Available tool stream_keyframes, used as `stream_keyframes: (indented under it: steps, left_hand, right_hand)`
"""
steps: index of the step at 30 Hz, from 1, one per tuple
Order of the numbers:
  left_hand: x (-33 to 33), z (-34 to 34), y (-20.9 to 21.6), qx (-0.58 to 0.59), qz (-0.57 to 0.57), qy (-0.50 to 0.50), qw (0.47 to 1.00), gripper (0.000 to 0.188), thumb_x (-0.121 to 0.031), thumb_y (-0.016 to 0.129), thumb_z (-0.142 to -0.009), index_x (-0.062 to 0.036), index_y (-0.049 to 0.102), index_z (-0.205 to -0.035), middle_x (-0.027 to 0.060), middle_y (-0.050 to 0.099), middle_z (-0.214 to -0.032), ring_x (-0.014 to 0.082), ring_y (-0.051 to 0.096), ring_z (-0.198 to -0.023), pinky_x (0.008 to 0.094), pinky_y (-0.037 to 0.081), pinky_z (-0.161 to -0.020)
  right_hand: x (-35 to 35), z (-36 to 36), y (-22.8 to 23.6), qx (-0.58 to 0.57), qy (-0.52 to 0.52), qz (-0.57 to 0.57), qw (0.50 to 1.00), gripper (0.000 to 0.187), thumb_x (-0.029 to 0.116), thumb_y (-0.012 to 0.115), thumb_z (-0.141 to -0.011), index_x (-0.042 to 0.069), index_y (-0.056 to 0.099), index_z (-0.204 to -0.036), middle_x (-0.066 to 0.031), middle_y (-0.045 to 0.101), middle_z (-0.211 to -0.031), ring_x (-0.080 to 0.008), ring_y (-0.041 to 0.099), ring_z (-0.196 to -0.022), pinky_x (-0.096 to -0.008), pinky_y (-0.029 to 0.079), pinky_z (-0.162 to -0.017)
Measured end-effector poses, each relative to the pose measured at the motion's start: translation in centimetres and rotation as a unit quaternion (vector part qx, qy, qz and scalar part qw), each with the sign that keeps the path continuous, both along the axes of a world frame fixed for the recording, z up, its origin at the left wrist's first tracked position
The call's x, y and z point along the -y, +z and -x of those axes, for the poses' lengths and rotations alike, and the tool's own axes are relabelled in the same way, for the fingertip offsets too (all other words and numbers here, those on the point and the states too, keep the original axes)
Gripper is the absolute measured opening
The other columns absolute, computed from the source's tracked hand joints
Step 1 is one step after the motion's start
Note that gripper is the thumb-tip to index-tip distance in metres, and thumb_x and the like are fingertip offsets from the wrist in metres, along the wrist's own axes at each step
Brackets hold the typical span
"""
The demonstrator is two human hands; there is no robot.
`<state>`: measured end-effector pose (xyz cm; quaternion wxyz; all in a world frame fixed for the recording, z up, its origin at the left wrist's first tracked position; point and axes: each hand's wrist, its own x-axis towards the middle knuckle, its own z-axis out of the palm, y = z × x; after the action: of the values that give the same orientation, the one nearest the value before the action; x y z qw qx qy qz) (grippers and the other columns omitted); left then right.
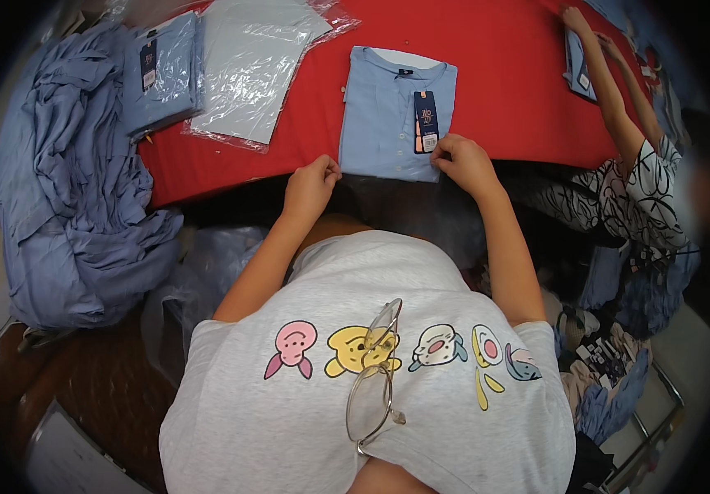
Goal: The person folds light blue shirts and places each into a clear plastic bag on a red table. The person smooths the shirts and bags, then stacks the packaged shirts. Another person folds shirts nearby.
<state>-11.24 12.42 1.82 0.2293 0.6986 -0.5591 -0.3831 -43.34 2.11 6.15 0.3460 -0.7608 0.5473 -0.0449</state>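
Note:
A light blue folded shirt (378,123) lies on the red-covered table in front of me, its collar pointing away. White board shows behind the neckline. A dark blue hang tag (426,115) rests on its right half, beside the small buttons. My left hand (312,188) is closed, fingertips pinching the shirt's near left corner. At the near right corner, just below the tag, my right hand (464,163) pinches the shirt's edge between thumb and fingers. The fingers partly hide what they grip at both corners.
Left of the shirt lie clear plastic bags with white boards (248,66) and a bagged folded shirt (161,70). Heaped blue garments (67,189) hang over the table's left end. At the right, another person's arms (610,90) handle a blue garment. More clothes (610,362) are piled lower right.

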Motion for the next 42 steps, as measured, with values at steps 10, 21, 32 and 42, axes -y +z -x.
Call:
stream_keyframes:
  steps: [10, 21, 32, 42]
  left_hand:
    - [4.3, 0.1, 0.6, 0.103, 0.135, -0.048, 0.984, 0.015, -0.014, 0.075, -0.095, -0.0012, 0.076, -0.102, 0.0212, 0.077, -0.098, 0.041, 0.074, -0.092, 0.0467, 0.058, -0.083]
    - [9.1, 0.8, 0.1, 0.071, 0.132, -0.031, 0.988, 0.016, -0.013, 0.078, -0.092, 0.0012, 0.076, -0.1, 0.018, 0.074, -0.1, 0.0341, 0.074, -0.091, 0.0423, 0.057, -0.083]
    - [8.4, -1.3, 0.7, -0.044, 0.073, -0.047, 0.995, 0.018, -0.009, 0.079, -0.093, 0.0043, 0.075, -0.104, 0.0143, 0.076, -0.105, 0.0219, 0.076, -0.093, 0.0342, 0.059, -0.085]
    - [11.6, -1.0, 0.3, 0.023, 0.128, -0.112, 0.985, 0.019, -0.015, 0.078, -0.093, 0.0014, 0.074, -0.103, 0.0155, 0.072, -0.102, 0.0363, 0.071, -0.096, 0.0439, 0.055, -0.086]
  right_hand:
    - [-1.1, 0.7, -0.5, -0.004, -0.072, 0.062, 0.996, 0.011, 0.014, 0.078, -0.087, 0.007, 0.075, -0.094, -0.0079, 0.072, -0.098, -0.0301, 0.072, -0.092, -0.0435, 0.056, -0.082]
    - [-1.4, 1.6, -1.4, 0.063, -0.108, 0.129, 0.984, 0.011, 0.006, 0.078, -0.085, 0.003, 0.073, -0.094, -0.0088, 0.068, -0.141, -0.026, 0.075, -0.103, -0.0405, 0.059, -0.089]
    - [0.4, 1.8, -2.9, 0.36, -0.169, -0.162, 0.903, 0.01, -0.001, 0.077, -0.081, 0.002, 0.07, -0.086, -0.01, 0.072, -0.136, -0.0151, 0.07, -0.102, -0.0312, 0.055, -0.084]
    - [1.6, 1.0, -2.5, 0.075, -0.134, 0.126, 0.98, 0.01, 0.011, 0.078, -0.084, 0.003, 0.074, -0.088, -0.0097, 0.069, -0.137, -0.0294, 0.069, -0.116, -0.0428, 0.057, -0.095]
